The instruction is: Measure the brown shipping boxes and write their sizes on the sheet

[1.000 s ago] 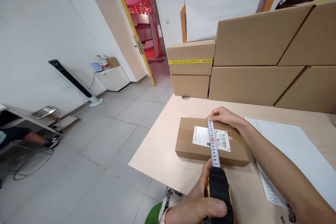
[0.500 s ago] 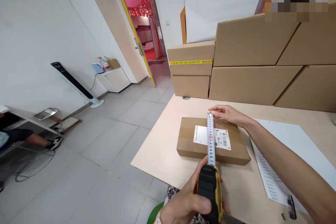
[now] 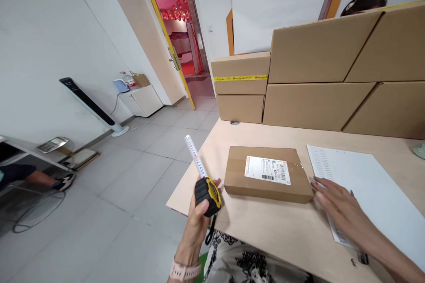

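Left hand [image 3: 196,217] has fingers clamped on tape measure [image 3: 207,196], now off the box [image 3: 267,173], so measuring looks paused; right hand [image 3: 342,204] fingers loosely extended beside box

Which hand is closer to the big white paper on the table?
Right: the right hand is over the left edge of the white paper, beside the labelled box. The left hand, holding the tape measure, is on the box's other side.

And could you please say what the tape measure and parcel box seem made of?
Tape measure: matte black casing, its dull look suggesting rubber or plastic; white blade, stiff and unsupported, likely coated metal. Parcel box: matte brown cardboard, apparently, from its colour and folded edges.
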The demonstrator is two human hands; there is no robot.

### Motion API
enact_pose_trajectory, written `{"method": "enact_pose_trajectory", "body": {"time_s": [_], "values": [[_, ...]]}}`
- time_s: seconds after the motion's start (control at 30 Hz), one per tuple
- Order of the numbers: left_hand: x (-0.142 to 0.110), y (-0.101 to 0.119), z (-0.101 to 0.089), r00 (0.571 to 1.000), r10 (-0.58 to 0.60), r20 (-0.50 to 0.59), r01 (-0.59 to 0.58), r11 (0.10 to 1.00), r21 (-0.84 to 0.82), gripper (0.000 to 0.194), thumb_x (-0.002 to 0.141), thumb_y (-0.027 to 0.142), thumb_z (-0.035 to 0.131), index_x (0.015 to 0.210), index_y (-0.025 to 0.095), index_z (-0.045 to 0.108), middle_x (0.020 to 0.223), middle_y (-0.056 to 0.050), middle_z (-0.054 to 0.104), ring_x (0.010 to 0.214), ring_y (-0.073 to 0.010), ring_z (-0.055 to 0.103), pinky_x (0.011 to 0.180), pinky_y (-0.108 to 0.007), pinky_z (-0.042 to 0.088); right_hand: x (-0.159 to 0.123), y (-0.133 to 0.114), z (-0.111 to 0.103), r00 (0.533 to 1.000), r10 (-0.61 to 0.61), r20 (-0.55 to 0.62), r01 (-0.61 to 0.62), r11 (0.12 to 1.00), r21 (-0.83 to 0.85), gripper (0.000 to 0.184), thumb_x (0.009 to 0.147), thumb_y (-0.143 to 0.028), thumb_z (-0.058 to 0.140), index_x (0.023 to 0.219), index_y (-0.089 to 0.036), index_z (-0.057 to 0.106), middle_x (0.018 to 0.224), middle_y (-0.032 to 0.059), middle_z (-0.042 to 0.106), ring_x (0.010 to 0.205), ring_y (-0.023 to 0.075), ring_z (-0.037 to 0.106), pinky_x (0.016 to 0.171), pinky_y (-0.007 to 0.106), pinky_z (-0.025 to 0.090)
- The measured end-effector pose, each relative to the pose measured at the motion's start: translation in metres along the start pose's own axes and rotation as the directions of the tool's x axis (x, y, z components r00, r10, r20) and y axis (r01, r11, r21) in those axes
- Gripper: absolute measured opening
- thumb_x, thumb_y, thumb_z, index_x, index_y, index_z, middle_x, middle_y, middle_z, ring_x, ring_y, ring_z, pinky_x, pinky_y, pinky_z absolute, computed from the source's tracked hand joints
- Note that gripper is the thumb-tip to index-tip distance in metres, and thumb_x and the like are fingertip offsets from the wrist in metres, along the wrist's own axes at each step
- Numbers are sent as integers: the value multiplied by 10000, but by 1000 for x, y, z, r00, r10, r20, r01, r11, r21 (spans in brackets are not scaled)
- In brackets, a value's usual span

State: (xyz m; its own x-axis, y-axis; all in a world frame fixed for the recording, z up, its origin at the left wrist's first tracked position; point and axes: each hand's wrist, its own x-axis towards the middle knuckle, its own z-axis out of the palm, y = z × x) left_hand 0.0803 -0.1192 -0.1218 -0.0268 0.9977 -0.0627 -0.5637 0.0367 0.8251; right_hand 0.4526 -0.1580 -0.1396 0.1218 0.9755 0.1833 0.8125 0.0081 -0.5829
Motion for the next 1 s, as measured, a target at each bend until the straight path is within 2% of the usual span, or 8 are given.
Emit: {"method": "enact_pose_trajectory", "body": {"time_s": [0.13,0.27,0.4,0.53,0.63,0.73,0.83,1.0], "values": [[1,-5,5,997,-59,53,58,998,15,799,656,382,797,1380,275,476,1263,-86,651,1131,-280,621,1012,-414,462,-17,-27,8,995,62,82,-68,996,62,587,897,-662,388,1191,-250,685,1493,91,488,1407,337,376,1114,543,379],[6,23,18,988,31,148,-35,999,24,824,645,415,791,1389,261,472,1281,-104,642,1242,-340,546,1072,-485,415,-12,-49,-19,997,76,8,-76,987,139,577,803,-691,531,1144,-250,682,1435,109,533,1354,347,445,1068,522,443],[26,54,42,947,139,288,-151,988,21,805,649,395,794,1377,249,481,1250,-108,660,1273,-374,519,1103,-553,367,16,-54,-40,994,33,-101,-17,988,154,583,652,-691,686,1049,-264,663,1364,117,577,1320,393,462,1075,574,409],[52,62,63,928,131,350,-151,988,31,708,700,333,771,1347,234,503,1195,-101,686,1254,-354,545,1118,-549,350,57,-45,-37,992,109,-63,-84,946,314,596,683,-619,722,1151,-284,568,1428,104,533,1301,377,493,1065,588,404],[58,65,68,939,89,331,-99,995,12,669,704,327,768,1318,220,527,1161,-102,698,1236,-361,560,1112,-566,351,83,-36,-28,990,142,-19,-112,852,512,611,677,-596,748,1145,-273,524,1448,117,514,1301,353,504,1059,540,427],[42,73,68,946,69,317,-64,998,-26,630,703,355,770,1283,218,564,1204,-120,679,1213,-388,572,1103,-592,347,95,-34,-21,991,127,38,-122,750,651,729,656,-592,765,1227,-267,448,1428,152,527,1254,336,556,980,473,509],[7,76,68,920,-33,391,53,998,-40,666,691,395,784,1304,256,564,1271,-117,635,1169,-390,595,1097,-581,349,91,-39,-14,995,95,14,-82,771,631,881,673,-577,760,1395,-291,342,1482,151,472,1275,328,539,950,436,532],[-41,65,78,758,-338,558,410,912,-4,802,678,427,763,1414,273,482,1214,-118,614,1022,-332,641,956,-491,445,72,-44,-4,999,-25,-23,33,902,430,906,721,-545,737,1482,-316,303,1540,112,397,1351,338,448,1049,466,446]]}}
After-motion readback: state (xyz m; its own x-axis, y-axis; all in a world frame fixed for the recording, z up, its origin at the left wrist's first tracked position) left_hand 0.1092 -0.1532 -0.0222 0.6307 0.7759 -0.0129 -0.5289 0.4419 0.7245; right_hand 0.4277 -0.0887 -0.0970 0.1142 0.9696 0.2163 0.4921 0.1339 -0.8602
